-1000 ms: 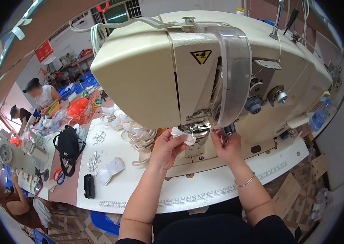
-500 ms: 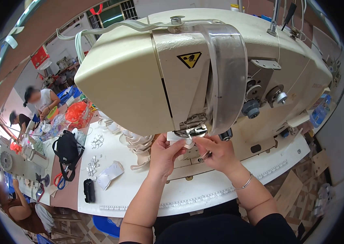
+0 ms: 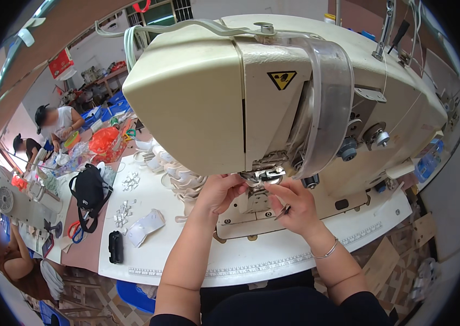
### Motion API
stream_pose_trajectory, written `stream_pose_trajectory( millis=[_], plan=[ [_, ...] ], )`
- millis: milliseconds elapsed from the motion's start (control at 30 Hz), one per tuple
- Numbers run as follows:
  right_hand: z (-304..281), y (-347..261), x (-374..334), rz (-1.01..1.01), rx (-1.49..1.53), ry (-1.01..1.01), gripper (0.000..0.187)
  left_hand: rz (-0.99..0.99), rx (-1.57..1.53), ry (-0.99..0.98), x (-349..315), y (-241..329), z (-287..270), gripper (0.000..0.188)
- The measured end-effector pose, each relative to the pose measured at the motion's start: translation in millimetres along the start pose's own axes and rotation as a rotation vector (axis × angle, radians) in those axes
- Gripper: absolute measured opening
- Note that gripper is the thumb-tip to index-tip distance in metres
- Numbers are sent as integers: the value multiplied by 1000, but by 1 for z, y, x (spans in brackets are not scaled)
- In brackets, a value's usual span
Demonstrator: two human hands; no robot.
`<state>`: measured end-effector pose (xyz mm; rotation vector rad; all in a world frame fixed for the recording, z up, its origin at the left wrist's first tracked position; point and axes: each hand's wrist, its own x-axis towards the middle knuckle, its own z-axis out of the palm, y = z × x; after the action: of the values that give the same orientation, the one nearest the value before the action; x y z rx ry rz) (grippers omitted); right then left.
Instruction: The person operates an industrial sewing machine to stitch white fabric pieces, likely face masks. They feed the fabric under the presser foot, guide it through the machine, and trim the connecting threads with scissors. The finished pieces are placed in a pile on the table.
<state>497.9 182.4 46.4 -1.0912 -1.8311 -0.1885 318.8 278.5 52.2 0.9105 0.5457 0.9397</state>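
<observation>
My left hand [image 3: 222, 194] is closed in a pinch at the left of the presser foot [image 3: 265, 175] of a cream sewing machine [image 3: 186, 98]. Its fingertips hold a small white fabric piece, mostly hidden by the fingers and the foot. To the right of the foot, my right hand [image 3: 297, 205] reaches in with thumb and forefinger close to the work. A small pointed metal tool [image 3: 282, 211] sticks out from its curled lower fingers; whether it is snips or tweezers cannot be told.
Left of the machine lie a pile of whitish curved pieces [image 3: 173, 171], small metallic-looking bits [image 3: 123, 213], a white packet [image 3: 146, 226] and a black case [image 3: 115, 247]. Farther left are a black bag [image 3: 91, 190] and scissors [image 3: 76, 231]. A ruler strip [image 3: 251, 264] runs along the front edge. Several people sit left.
The view has shifted, so the machine appears farther right. The white piece has gone mostly out of sight at the foot. My right hand has turned slightly, showing more of the metal tool.
</observation>
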Motion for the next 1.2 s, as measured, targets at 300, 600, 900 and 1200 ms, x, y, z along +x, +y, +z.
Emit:
stream_pose_trajectory(
  millis=[300, 600, 900, 1200],
  plan=[
    [8, 8, -10, 41, 128, 102, 30, -5, -47, 10, -1, 1, 7, 9],
    [15, 13, -71, 474, 50, -258, 30, 13, -113, -26, -1, -7, -3, 6],
    [0, 18, -102, 366, -136, -310, 39, 13, -66, 70, 1, -9, -1, 11],
    [-3, 12, -57, 251, 108, 17, 20, 21, -127, 261, -27, -7, 19, 15]
  ],
)
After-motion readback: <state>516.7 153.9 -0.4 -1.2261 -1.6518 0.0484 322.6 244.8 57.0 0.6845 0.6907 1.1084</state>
